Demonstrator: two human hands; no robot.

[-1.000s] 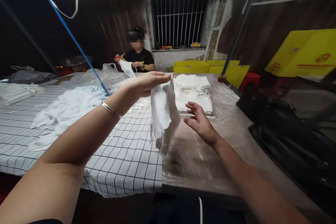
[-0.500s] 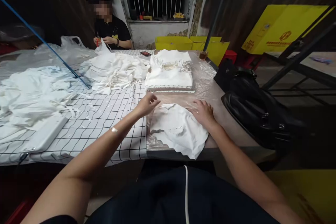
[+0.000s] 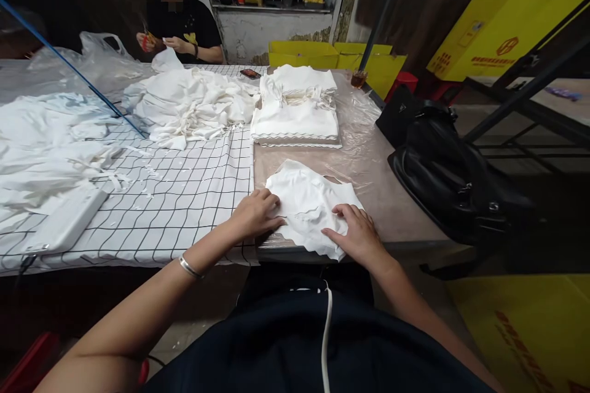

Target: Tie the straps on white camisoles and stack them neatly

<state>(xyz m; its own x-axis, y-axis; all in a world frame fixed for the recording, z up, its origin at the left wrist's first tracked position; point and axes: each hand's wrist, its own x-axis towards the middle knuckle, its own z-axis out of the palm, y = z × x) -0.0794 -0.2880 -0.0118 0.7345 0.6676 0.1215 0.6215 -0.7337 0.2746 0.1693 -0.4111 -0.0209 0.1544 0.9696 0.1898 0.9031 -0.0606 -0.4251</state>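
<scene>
Head view: white cloth piece (image 3: 310,199) on near tabletop (image 3: 391,196).
Left hand (image 3: 256,214) and right hand (image 3: 358,234) press flat on it, fingers spread, gripping nothing.

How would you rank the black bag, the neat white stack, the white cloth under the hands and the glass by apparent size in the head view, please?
1. Black bag
2. Neat white stack and white cloth: alike, and the cloth is nearer, so unranked
3. Glass

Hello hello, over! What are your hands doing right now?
Left hand and right hand both flat on white cloth piece, pressing near table edge. Folded white stack just beyond it. Black bag to the right, apart.
</scene>
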